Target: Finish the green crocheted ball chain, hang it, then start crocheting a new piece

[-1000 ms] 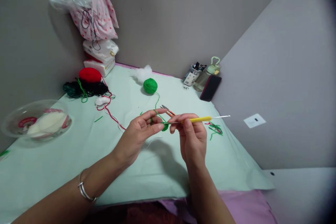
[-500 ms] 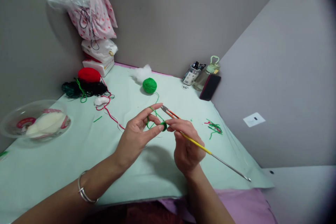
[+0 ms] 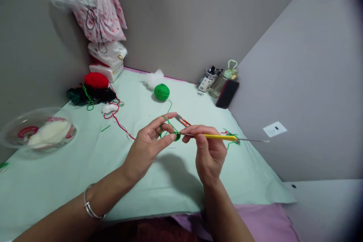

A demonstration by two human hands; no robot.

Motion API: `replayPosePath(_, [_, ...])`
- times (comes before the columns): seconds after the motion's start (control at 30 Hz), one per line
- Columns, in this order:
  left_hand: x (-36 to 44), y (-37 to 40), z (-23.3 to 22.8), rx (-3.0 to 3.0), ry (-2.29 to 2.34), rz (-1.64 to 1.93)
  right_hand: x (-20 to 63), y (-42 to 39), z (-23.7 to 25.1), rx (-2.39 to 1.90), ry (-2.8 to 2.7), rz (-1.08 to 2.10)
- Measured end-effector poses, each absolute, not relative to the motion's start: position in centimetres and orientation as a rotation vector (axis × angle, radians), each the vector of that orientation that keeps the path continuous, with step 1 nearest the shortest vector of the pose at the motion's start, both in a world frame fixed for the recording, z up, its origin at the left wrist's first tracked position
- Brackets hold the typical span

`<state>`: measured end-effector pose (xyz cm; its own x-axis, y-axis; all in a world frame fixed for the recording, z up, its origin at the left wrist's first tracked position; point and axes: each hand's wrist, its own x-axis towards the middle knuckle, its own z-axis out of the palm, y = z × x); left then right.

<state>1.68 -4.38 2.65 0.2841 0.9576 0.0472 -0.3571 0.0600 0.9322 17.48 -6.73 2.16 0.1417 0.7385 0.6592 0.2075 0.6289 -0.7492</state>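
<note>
My left hand (image 3: 149,144) pinches a small green crochet piece (image 3: 177,136) between thumb and fingers, with green yarn (image 3: 167,123) looped over its raised forefinger. That strand runs back to a green yarn ball (image 3: 162,92) on the pale green table cover (image 3: 85,159). My right hand (image 3: 208,150) grips a yellow-handled crochet hook (image 3: 221,137), held almost level, its tip at the green piece and its metal end pointing right. Both hands hover above the middle of the table.
Small scissors (image 3: 181,120) lie just behind my hands, green yarn scraps (image 3: 233,138) to the right. A red ball on dark yarn (image 3: 95,87), white stuffing (image 3: 154,78), a clear bowl (image 3: 36,130), a jar, a bottle and a phone (image 3: 227,93) line the edges.
My right hand swung the hook from level down to a slant toward the lower right, then back up to level, working at the green piece. My left hand stayed nearly still.
</note>
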Motion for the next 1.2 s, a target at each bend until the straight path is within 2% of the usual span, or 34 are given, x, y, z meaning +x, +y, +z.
replayPosePath(0.37, [1.7, -4.4, 2.6, 1.236, 0.833, 1.254, 17.7, -7.1, 1.8, -0.844, -1.772, 0.041])
replayPosePath(0.5, [1.7, -4.2, 2.8, 0.976, 0.666, 1.087, 17.3, -7.5, 1.2, -0.924, -1.832, -0.267])
replayPosePath(0.57, [1.6, -3.9, 3.0, 0.808, 0.565, 0.949, 17.1, -7.5, 1.2, -0.915, -1.772, -0.214])
replayPosePath(0.63, [1.4, -3.7, 3.1, 0.734, 0.534, 0.889, 17.0, -7.4, 1.5, -0.893, -1.626, 0.017])
replayPosePath(0.77, [1.2, -3.5, 3.3, 0.786, 0.592, 0.990, 17.1, -6.7, 2.3, -0.812, -1.273, 0.568])
replayPosePath(0.87, [1.4, -3.7, 3.2, 0.817, 0.621, 1.078, 17.3, -6.2, 2.3, -0.751, -1.178, 0.785])
replayPosePath(0.93, [1.6, -3.9, 3.0, 0.839, 0.616, 1.100, 17.2, -6.2, 2.2, -0.758, -1.221, 0.752])
replayPosePath(1.2, [2.3, -4.2, 2.6, 0.836, 0.583, 1.059, 16.5, -6.7, 1.6, -0.867, -1.546, 0.215])
